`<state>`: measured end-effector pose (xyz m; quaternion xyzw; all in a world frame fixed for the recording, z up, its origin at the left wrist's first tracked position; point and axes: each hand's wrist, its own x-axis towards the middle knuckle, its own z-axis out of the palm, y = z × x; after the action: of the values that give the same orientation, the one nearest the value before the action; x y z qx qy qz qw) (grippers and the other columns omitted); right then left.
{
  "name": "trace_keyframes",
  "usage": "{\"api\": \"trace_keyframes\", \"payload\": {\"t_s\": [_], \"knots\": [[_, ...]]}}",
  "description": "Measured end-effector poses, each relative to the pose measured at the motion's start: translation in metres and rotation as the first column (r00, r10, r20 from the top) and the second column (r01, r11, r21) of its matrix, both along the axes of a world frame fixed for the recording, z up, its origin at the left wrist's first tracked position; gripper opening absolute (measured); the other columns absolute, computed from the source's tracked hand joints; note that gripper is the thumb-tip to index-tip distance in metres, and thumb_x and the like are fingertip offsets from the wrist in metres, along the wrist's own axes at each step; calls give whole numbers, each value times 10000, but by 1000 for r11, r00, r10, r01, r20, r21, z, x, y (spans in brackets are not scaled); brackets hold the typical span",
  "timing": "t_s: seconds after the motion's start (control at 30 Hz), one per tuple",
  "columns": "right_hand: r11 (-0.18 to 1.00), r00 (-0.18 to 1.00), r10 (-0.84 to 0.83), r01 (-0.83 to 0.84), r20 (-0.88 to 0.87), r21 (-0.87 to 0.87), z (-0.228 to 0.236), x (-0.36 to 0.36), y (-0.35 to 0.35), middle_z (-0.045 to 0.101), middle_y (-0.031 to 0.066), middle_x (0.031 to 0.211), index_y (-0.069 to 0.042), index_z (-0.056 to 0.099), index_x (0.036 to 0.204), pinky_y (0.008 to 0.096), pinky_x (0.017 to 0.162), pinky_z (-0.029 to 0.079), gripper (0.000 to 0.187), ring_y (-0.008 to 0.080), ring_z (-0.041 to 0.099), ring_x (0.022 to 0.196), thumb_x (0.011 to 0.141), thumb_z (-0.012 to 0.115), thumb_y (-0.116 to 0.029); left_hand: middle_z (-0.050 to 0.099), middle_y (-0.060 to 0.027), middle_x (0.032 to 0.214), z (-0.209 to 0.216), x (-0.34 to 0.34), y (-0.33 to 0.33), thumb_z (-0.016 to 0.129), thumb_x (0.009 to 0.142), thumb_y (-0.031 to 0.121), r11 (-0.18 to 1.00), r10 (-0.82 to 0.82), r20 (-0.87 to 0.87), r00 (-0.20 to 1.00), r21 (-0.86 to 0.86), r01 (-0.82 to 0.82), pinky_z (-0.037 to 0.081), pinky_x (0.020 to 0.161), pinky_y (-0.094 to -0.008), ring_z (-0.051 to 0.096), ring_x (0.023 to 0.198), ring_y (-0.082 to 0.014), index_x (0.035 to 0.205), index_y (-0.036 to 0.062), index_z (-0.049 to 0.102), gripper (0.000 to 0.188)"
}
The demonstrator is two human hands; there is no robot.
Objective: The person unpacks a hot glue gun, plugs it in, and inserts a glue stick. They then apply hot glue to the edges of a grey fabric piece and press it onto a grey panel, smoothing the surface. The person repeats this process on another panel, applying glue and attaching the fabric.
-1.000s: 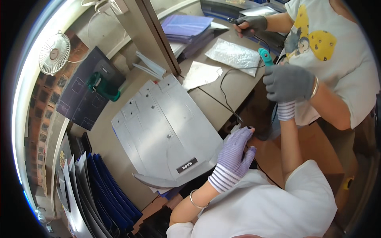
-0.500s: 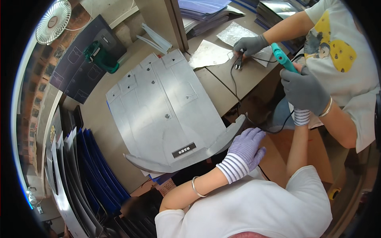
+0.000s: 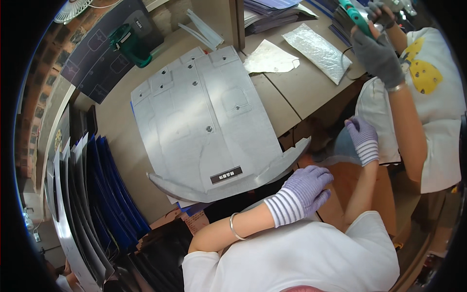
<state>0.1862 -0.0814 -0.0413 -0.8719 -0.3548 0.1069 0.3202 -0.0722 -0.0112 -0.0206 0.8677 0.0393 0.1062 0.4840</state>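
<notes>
My left hand [image 3: 306, 192], in a purple knit glove with a striped cuff, rests near the front right corner of a large grey panel [image 3: 180, 136]. Its fingers are stretched and hold nothing. The panel lies on the table, with several small studs, raised outlines, a black label [image 3: 226, 174] and a curved strip [image 3: 287, 163] along its near edge. To the right, my right hand [image 3: 364, 138], in a matching glove, is raised beside a co-worker, its fingers loosely bent and seemingly empty. The co-worker's grey-gloved hand [image 3: 379, 56] grips a teal hand tool [image 3: 357, 17].
Upright dark blue and grey sheets [image 3: 112, 190] stand at the left. A green cup-like container [image 3: 131, 46] is before a dark panel [image 3: 102, 58]. White strips [image 3: 204, 30], a white scrap [image 3: 270, 57], a silvery packet [image 3: 318, 51] and stacked sheets [image 3: 272, 12] lie at the back.
The co-worker has lifted the teal tool up and away, and the plug and cord have left the tabletop. My right hand now shows clearly, apart from the co-worker's; my left hand has barely moved.
</notes>
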Motion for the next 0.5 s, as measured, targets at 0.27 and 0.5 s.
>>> {"api": "trace_keyframes", "payload": {"t_s": [0.27,0.5], "knots": [[956,911,289,-293,293,-30,19,35,110,575,123,1176,-70,541,1162,337,887,444,432,235,555,1080,827,634,-326,586,-176,1060,20,-4,22,574,855,102,994,73,218,973,-96,-53,437,903,-408,548,1022,-349,1114,-5,558,280],[880,820,115,178,561,-441,-27,99,225,458,86,1348,-176,443,1321,521,954,388,570,301,410,1257,841,560,-461,591,-169,1084,25,-26,31,558,848,54,970,237,165,957,-94,-224,433,931,-387,554,1049,-336,1135,5,560,291]]}}
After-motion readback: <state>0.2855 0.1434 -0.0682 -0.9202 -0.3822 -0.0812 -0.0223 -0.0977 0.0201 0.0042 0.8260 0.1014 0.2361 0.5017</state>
